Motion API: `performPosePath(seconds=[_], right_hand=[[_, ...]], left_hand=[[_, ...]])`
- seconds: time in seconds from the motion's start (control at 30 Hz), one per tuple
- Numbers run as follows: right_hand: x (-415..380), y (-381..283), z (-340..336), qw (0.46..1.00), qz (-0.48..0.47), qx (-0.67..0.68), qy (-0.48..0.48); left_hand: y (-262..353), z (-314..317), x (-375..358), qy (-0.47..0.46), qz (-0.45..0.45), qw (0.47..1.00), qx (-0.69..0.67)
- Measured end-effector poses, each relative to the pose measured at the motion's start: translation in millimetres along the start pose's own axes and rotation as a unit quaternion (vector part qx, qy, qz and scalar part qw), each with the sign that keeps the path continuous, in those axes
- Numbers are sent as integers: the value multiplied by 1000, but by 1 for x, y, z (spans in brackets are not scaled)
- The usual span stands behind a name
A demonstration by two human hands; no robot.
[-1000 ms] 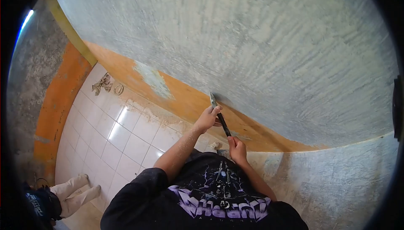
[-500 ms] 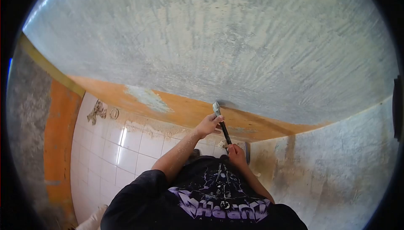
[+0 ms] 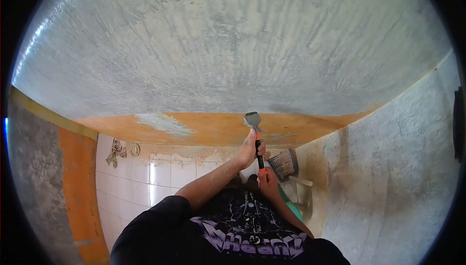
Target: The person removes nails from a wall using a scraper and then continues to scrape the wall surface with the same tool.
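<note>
A long-handled scraper (image 3: 259,154) with a black and orange handle points away from me. Its broad grey head (image 3: 252,119) overlaps the upper edge of the orange wall band in this view. My left hand (image 3: 248,149) is wrapped round the handle just below the head, its thumb lying along the neck. Lower down, my right hand (image 3: 267,180) grips the handle's end, close to my black shirt. Pale dust and flecks cover my left forearm.
A grey, streaky wall (image 3: 233,61) rises ahead above the orange band (image 3: 213,126). White floor tiles (image 3: 128,182) carry debris along the wall's foot. A dark tray (image 3: 283,165), a light wooden handle (image 3: 300,181) and something green (image 3: 293,209) lie at right. A crumpled rag (image 3: 115,152) lies far left.
The scraper has turned so that the flat of its head faces me. Both hands still hold it. The view has shifted, bringing the dark tray and the green thing more into sight.
</note>
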State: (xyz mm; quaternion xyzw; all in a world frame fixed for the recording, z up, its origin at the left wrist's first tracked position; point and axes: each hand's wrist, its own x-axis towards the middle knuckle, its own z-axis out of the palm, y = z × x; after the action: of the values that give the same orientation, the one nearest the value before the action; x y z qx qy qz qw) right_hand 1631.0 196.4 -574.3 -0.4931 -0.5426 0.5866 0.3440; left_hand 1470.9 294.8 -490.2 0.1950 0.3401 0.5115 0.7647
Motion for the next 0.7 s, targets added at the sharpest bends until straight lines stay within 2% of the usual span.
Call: performPosePath(seconds=[0.1, 0.17, 0.23, 0.3, 0.47, 0.6, 0.7], right_hand=[[11, 4, 9, 999, 17, 28, -30], [8, 5, 16, 991, 68, 96, -57], [-1, -5, 20, 990, 74, 110, -46], [-5, -9, 28, 990, 66, 121, -23], [-1, -12, 79, 978, 82, 173, 83], [11, -18, 139, 965, 83, 211, 130], [29, 8, 192, 955, 71, 253, 136]], left_hand=[[0, -11, 3, -18, 1, 998, 57], [-2, -20, 11, -29, -31, 998, 37], [-1, -21, 4, -29, -59, 997, 26], [8, -9, -1, -29, -70, 997, 27], [29, -19, -6, -99, -79, 986, 106], [53, -48, -11, -113, -95, 972, 183], [62, -86, -10, -97, -104, 960, 242]])
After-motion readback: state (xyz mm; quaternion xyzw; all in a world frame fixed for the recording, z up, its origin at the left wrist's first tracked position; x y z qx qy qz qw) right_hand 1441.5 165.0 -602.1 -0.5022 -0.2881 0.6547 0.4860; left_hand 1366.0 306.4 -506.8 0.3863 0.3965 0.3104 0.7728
